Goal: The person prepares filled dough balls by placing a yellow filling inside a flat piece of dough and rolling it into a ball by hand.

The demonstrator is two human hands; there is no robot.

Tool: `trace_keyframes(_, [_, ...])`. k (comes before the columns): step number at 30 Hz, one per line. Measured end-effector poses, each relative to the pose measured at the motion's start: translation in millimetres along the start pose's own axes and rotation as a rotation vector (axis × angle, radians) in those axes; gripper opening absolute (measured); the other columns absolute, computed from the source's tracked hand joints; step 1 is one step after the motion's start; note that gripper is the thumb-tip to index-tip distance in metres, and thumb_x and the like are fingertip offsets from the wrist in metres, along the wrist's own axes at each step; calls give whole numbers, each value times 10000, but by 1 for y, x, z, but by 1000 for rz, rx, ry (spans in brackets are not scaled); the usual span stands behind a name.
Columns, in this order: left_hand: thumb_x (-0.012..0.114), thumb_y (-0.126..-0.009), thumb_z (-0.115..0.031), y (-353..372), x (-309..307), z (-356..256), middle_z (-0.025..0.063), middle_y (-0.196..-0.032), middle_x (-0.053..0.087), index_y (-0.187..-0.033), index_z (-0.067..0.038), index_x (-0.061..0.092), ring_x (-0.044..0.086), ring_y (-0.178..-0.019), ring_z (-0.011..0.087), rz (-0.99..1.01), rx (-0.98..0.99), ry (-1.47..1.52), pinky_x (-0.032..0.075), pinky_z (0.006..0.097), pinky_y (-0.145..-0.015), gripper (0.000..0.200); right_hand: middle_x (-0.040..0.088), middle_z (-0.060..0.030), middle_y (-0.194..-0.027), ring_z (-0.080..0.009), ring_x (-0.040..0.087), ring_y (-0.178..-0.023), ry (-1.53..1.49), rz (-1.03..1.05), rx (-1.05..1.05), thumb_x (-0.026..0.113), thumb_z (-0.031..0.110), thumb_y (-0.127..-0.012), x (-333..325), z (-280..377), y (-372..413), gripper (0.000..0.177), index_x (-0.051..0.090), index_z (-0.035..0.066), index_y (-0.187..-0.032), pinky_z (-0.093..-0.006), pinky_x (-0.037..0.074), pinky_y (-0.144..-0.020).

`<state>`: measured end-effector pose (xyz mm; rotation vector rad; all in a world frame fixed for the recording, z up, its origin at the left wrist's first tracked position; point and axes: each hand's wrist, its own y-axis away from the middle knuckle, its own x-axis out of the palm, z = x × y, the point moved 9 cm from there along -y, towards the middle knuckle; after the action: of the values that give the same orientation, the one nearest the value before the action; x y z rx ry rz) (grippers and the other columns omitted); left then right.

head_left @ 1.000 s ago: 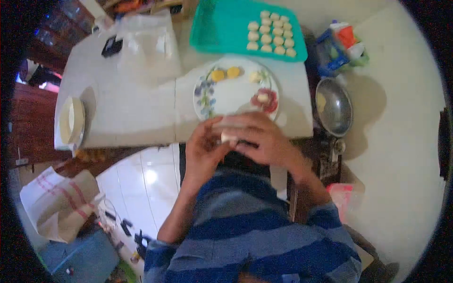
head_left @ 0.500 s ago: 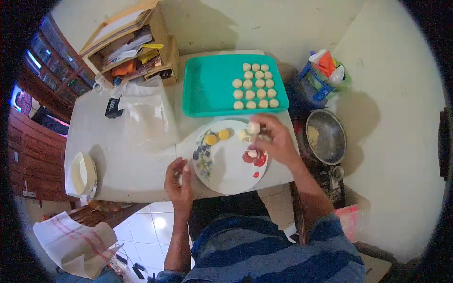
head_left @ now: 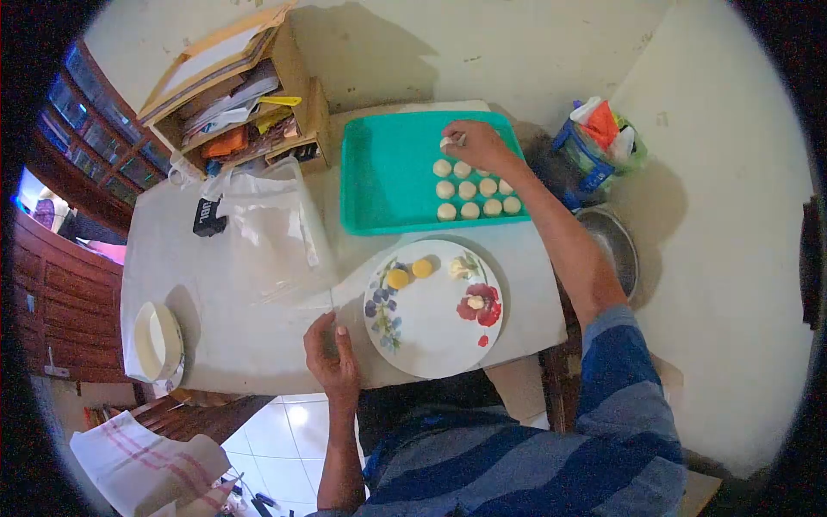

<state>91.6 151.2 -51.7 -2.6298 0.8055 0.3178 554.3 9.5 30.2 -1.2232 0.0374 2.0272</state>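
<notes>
My right hand (head_left: 478, 146) reaches over the green tray (head_left: 370, 222), its fingertips pinched on a small pale dough ball (head_left: 446, 143). Rows of similar dough balls (head_left: 466, 189) sit on the tray's right side, some hidden beneath my hand and forearm. My left hand (head_left: 334, 355) is by the table's front edge, thumb and fingers apart, with nothing visible in it. To its right lies a white flower-patterned plate (head_left: 422, 332). Two yellow round pieces (head_left: 397, 278) rest near its far rim, and a small pale lump (head_left: 475, 302) lies on the red flower print.
Left of the tray lie a clear plastic bag (head_left: 276, 228) and a black box (head_left: 208, 215). An oval cream bowl (head_left: 157, 340) stands at the table's left end. A wooden shelf (head_left: 314, 129) with papers is behind. A metal pan (head_left: 613, 246) sits right, partly behind my arm.
My right hand has moved from above the plate to the tray, carrying the dough ball. My left hand has stayed near the table edge, its fingers more spread. The view has shifted slightly.
</notes>
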Motion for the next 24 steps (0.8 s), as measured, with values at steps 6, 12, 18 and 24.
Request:
trace_keyframes(6, [630,-998,-144,1,1,7,172,-1147,670,-1170,26,651,621,-1105,298,-3,-36,50,464,408,-1005,242,718,-190,-1077,-401,672,-1016,190,200,-75,719,348,-869,26,-4,-20,366,734,64,-1099,-516,529,-918])
trace_keyframes(12, [626,-1006,-151,1,1,7,172,-1143,669,-1177,27,650,624,-1099,285,12,-54,30,468,397,-1003,248,720,-167,-1036,-349,681,-952,463,181,-102,720,279,-908,43,-14,-28,339,732,63,-1170,-459,539,-889])
trace_keyframes(18, [629,-1011,-162,-7,1,-23,167,-1128,676,-1174,32,656,634,-1080,257,28,-17,-42,477,383,-988,255,729,-136,-1070,-268,688,-920,160,108,-85,712,240,-930,-2,11,-10,338,707,84,-1229,-405,554,-847])
trace_keyframes(24, [640,-1009,-171,-5,-2,-27,162,-1114,687,-1157,27,667,639,-1063,253,-19,16,-3,481,379,-979,249,720,-124,-1047,-245,673,-893,20,235,-155,712,229,-934,-38,98,92,313,714,76,-1207,-387,546,-826])
